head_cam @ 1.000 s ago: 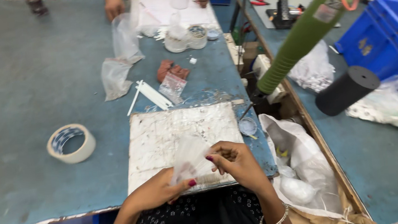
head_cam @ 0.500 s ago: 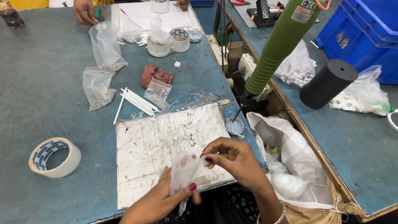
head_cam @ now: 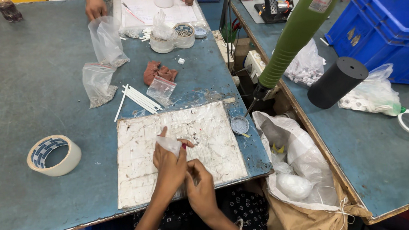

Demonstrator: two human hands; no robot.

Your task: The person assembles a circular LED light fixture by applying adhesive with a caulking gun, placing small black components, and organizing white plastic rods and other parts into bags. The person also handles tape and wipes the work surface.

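Now the left hand (head_cam: pixel 168 166) is pinching a small clear bag (head_cam: pixel 169 143) over the white board (head_cam: pixel 206 134) at the table's (head_cam: pixel 10 97) near edge, the right hand (head_cam: pixel 200 185) loosely curled beside it, its grasp unclear.

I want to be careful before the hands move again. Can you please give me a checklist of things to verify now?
1. Left hand grips the small clear bag: ok.
2. Right hand is close under the left hand: ok.
3. What the right hand holds: cannot tell.
4. Hands are above the white work board: ok.
5. Tape roll lies apart from the hands: ok.
6. Hanging green tool is away from the hands: ok.
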